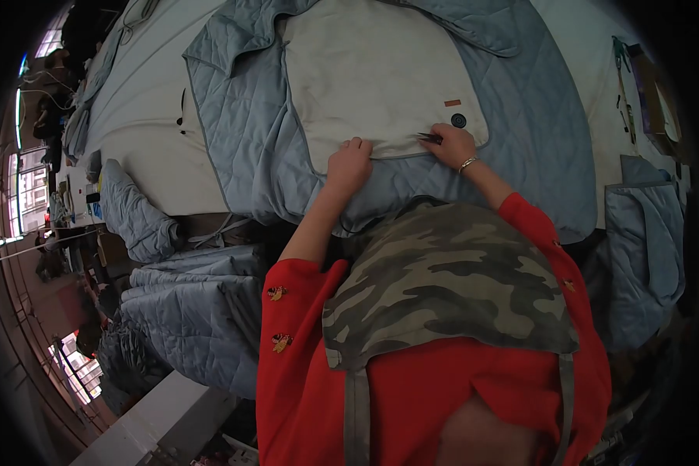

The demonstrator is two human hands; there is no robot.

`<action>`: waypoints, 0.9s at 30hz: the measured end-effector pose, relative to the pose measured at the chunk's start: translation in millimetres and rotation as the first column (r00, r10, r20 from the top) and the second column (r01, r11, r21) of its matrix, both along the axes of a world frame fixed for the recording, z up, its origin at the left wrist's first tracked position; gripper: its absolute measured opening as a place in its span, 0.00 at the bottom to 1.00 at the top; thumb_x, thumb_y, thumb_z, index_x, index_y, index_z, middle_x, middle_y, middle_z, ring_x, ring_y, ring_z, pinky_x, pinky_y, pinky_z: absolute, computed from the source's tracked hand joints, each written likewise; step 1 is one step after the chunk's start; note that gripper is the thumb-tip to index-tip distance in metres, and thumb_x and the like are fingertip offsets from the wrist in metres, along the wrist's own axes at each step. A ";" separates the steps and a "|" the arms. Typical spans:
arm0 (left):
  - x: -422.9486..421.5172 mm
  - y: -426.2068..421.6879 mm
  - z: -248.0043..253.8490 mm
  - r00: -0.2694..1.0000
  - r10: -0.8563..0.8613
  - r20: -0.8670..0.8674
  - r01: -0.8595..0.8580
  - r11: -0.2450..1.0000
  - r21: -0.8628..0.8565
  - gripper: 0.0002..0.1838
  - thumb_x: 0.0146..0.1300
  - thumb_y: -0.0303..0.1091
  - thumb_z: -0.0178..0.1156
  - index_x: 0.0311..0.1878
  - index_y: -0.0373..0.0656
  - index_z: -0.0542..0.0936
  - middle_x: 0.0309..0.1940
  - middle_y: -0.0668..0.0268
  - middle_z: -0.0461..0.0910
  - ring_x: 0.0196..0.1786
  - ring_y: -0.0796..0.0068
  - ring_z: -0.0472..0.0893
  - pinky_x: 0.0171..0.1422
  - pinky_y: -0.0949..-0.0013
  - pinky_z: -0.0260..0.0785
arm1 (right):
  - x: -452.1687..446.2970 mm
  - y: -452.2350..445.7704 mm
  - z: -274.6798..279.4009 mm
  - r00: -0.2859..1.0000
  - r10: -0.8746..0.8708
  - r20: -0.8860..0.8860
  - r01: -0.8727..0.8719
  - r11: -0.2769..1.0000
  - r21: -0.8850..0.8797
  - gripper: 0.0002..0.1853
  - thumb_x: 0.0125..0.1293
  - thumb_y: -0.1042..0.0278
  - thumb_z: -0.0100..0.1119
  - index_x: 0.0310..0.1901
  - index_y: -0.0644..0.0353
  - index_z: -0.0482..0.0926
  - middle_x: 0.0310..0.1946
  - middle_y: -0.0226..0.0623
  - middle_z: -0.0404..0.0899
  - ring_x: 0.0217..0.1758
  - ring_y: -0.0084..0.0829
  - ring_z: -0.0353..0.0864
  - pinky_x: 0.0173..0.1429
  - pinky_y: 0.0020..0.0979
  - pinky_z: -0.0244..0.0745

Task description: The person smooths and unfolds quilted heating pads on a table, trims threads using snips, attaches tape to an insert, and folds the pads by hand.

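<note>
A white fabric panel (373, 62) with a dark bound edge lies over a blue-grey quilted piece (248, 132) on the table. At the panel's near edge, my left hand (350, 165) is closed with its fingers bunched on the white fabric. My right hand (453, 147) is closed around small dark thread snips (429, 137), whose points face left over the panel. Just above that hand are a black round disc (459, 120) and a small brown label (452, 102) on the panel.
Folded quilted pieces (194, 311) are stacked at my left, below the table edge. More blue-grey fabric (645, 248) hangs at the right. A rolled quilted bundle (132, 210) rests at the table's left edge. Long thin tools (625, 93) lie near a box (654, 101) at the far right.
</note>
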State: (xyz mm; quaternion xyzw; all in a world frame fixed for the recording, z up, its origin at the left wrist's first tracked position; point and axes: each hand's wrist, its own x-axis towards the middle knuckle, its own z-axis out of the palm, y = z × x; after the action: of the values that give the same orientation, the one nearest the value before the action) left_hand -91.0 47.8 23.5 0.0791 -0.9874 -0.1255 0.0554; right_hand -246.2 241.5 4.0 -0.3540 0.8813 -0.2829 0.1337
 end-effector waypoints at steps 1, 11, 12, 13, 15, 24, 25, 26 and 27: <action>0.8 0.6 -0.6 1.000 -0.002 0.000 0.002 1.000 0.000 0.08 0.45 0.27 0.53 0.31 0.44 0.70 0.31 0.62 0.72 0.37 0.60 0.75 0.34 0.57 0.70 | 0.5 0.2 1.7 1.000 0.001 0.011 -0.001 1.000 0.004 0.17 0.52 0.48 0.60 0.26 0.55 0.75 0.22 0.33 0.75 0.26 0.37 0.76 0.28 0.34 0.69; 3.1 1.9 -9.1 0.996 0.056 -0.071 -0.063 0.992 -0.109 0.09 0.45 0.27 0.53 0.33 0.44 0.70 0.32 0.62 0.71 0.39 0.60 0.75 0.32 0.59 0.72 | 1.4 0.7 3.1 1.000 0.012 0.002 -0.012 0.999 0.032 0.14 0.52 0.50 0.59 0.26 0.53 0.75 0.26 0.32 0.77 0.29 0.38 0.77 0.31 0.36 0.71; 3.1 0.6 -8.7 0.994 0.071 -0.081 -0.078 0.993 -0.087 0.08 0.46 0.28 0.54 0.33 0.44 0.70 0.33 0.62 0.72 0.39 0.59 0.75 0.33 0.59 0.72 | 0.8 -0.2 1.7 1.000 0.014 0.004 -0.014 0.999 0.029 0.14 0.52 0.50 0.59 0.26 0.53 0.75 0.26 0.32 0.77 0.29 0.38 0.77 0.31 0.36 0.71; 3.8 -1.2 -8.6 0.994 0.073 -0.077 -0.080 0.993 -0.088 0.08 0.46 0.28 0.54 0.33 0.44 0.70 0.33 0.62 0.72 0.39 0.59 0.75 0.33 0.59 0.72 | 0.4 0.4 -0.7 1.000 0.012 -0.017 -0.012 1.000 0.016 0.15 0.52 0.49 0.59 0.26 0.54 0.75 0.25 0.32 0.76 0.28 0.38 0.77 0.30 0.36 0.70; 5.0 -3.4 -8.7 0.995 0.095 -0.018 -0.096 0.989 -0.112 0.08 0.47 0.29 0.54 0.34 0.45 0.70 0.34 0.62 0.72 0.39 0.60 0.76 0.33 0.59 0.73 | 2.1 1.1 -2.5 0.999 0.019 -0.035 -0.019 1.000 0.007 0.16 0.53 0.49 0.59 0.26 0.54 0.75 0.23 0.32 0.76 0.27 0.38 0.77 0.29 0.35 0.69; -5.1 0.0 1.1 0.991 0.130 0.042 -0.126 0.989 -0.076 0.12 0.46 0.27 0.53 0.37 0.48 0.70 0.37 0.64 0.71 0.41 0.59 0.74 0.35 0.58 0.72 | 1.4 2.0 -7.4 0.996 0.046 -0.071 -0.049 0.998 -0.046 0.14 0.51 0.52 0.59 0.26 0.54 0.74 0.25 0.33 0.76 0.29 0.40 0.76 0.30 0.38 0.71; -3.6 -1.2 1.3 0.991 0.126 0.039 -0.122 0.989 -0.080 0.12 0.46 0.27 0.53 0.37 0.48 0.70 0.37 0.64 0.71 0.41 0.59 0.74 0.35 0.58 0.72 | 1.7 2.0 -7.1 0.996 0.053 -0.071 -0.056 0.998 -0.038 0.14 0.51 0.52 0.59 0.26 0.54 0.74 0.25 0.34 0.76 0.29 0.41 0.76 0.31 0.39 0.71; -1.1 -3.3 -0.8 0.977 0.209 0.054 -0.204 0.976 -0.081 0.13 0.46 0.26 0.53 0.38 0.48 0.70 0.37 0.65 0.71 0.42 0.59 0.74 0.35 0.57 0.71 | 1.2 1.9 -6.3 0.996 0.060 -0.072 -0.063 0.998 -0.029 0.13 0.52 0.53 0.59 0.25 0.54 0.74 0.25 0.34 0.76 0.29 0.41 0.76 0.31 0.39 0.71; 1.8 -5.1 -2.3 0.954 0.290 0.068 -0.285 0.955 -0.082 0.14 0.45 0.26 0.54 0.38 0.48 0.70 0.37 0.66 0.71 0.43 0.59 0.73 0.36 0.56 0.71 | 0.9 1.7 -5.3 0.996 0.056 -0.076 -0.058 0.998 -0.031 0.13 0.52 0.53 0.59 0.25 0.54 0.74 0.25 0.34 0.76 0.29 0.41 0.76 0.31 0.39 0.71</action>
State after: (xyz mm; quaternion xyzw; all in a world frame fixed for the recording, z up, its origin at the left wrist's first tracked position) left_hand -89.3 42.7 21.2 0.2248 -0.9706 -0.0776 0.0364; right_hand -245.4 243.2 -1.4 -0.3916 0.8704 -0.2803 0.1028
